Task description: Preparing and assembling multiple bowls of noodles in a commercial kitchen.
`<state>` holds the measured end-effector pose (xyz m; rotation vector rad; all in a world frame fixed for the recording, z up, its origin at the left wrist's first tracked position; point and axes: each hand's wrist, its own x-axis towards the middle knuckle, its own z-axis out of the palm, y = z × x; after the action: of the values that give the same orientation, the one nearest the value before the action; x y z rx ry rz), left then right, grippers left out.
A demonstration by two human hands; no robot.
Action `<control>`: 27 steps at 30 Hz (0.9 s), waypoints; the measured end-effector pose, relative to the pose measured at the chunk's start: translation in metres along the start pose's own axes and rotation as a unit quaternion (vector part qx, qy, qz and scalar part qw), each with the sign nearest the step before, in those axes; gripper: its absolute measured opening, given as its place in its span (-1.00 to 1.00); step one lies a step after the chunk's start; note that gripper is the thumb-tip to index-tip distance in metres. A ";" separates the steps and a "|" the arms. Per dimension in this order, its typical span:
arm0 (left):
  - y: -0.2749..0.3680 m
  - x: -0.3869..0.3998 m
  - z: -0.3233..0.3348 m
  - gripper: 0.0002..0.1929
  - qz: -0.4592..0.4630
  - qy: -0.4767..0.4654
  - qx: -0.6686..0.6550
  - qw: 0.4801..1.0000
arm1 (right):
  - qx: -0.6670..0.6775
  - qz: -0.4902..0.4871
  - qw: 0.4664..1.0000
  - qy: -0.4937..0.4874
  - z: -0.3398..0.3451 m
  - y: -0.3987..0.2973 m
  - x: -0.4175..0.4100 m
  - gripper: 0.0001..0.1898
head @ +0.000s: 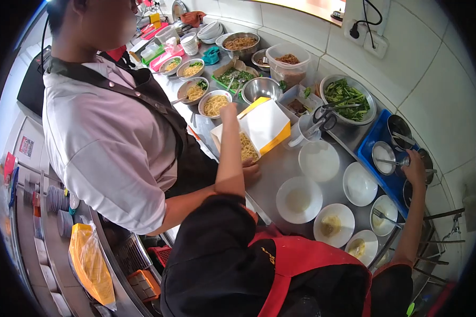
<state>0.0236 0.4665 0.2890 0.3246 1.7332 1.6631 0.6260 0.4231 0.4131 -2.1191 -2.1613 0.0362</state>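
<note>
My left hand (228, 111) reaches to the right rim of a bowl of noodles (215, 104). Its fingertips are partly hidden, so whether it grips the rim is unclear. On the right, my right hand (414, 168) has its fingers around a small silvery object (405, 161), perhaps a shaker, above the blue tray (367, 148). Beside that hand sits a metal bowl of white powder (383, 157) with a spoon in it. Several white bowls (299, 200) stand before me, some with yellowish liquid in the bottom. Under my left forearm is an open carton of noodles (247, 147).
A co-worker stands at my left, one hand (252, 172) at the carton. Along the wall are a bowl of leafy greens (346, 99), a plastic jug (304, 132) holding scissors (325, 118), a steel bowl (261, 90) and a tray of chopped greens (238, 77). A metal rack (440, 241) juts out at right.
</note>
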 end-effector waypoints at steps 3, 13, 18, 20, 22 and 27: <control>-0.040 0.119 -0.048 -0.60 0.001 0.074 0.009 0.997 | -0.015 -0.045 0.994 0.095 -0.005 -0.021 0.003 -0.48; -0.080 0.235 -0.179 -0.59 -0.011 -0.088 0.177 0.980 | 0.464 0.120 0.869 0.125 -0.084 0.019 -0.182 -0.70; -0.068 0.246 -0.165 -0.56 -0.013 -0.085 0.253 0.964 | 0.375 0.260 0.885 -0.090 -0.047 0.018 -0.296 -0.72; -0.067 0.239 -0.142 -0.55 -0.010 -0.075 0.288 0.954 | 0.210 0.260 0.932 -0.136 -0.036 0.005 -0.329 -0.76; -0.060 0.231 -0.122 -0.54 -0.001 -0.061 0.325 0.944 | 0.169 0.277 0.934 -0.148 0.000 0.010 -0.369 -0.81; -0.051 0.187 -0.081 -0.51 0.025 -0.021 0.390 0.920 | 0.162 0.282 0.921 -0.215 0.066 0.022 -0.422 -0.88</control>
<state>-0.1479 0.5129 0.1773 0.7611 2.3047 0.9054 0.6485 0.0065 0.3180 -2.6007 -1.4676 0.9145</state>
